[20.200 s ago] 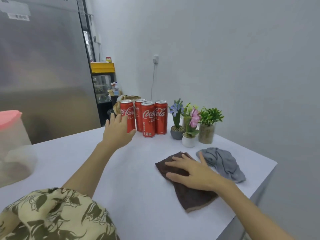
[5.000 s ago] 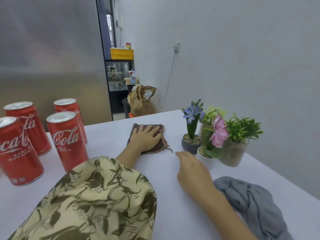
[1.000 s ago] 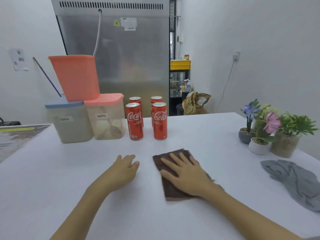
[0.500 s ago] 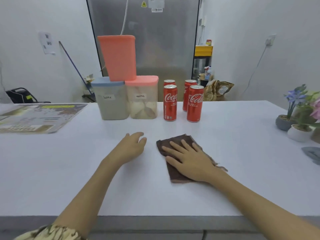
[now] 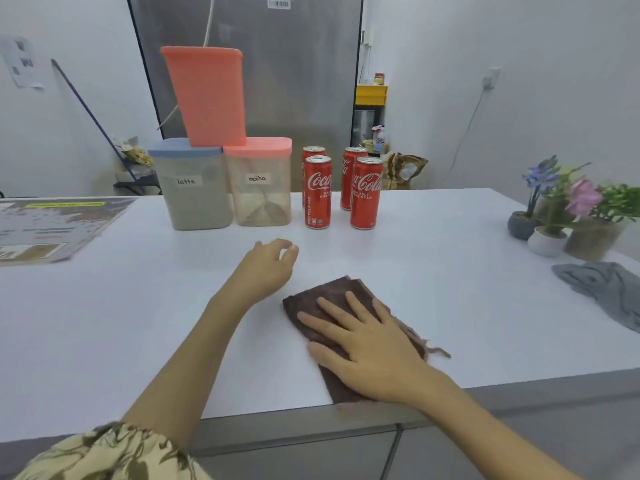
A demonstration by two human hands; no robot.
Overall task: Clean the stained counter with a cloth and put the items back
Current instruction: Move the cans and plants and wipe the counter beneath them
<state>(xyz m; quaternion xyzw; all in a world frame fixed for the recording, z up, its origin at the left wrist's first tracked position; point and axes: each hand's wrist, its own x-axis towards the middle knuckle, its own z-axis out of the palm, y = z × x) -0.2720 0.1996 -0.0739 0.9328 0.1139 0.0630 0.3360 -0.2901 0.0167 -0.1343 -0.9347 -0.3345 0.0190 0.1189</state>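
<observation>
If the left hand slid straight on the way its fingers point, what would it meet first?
The left hand points up and slightly right across bare counter. The first thing in that line looks like the nearest left Coca-Cola can, though depth is unclear and it might pass between that can and the mocha container.

Your right hand (image 5: 372, 353) hides much of the brown cloth (image 5: 337, 296). The grey cloth (image 5: 602, 289) and blurry flower pots (image 5: 547, 240) are cut off at the right edge.
</observation>
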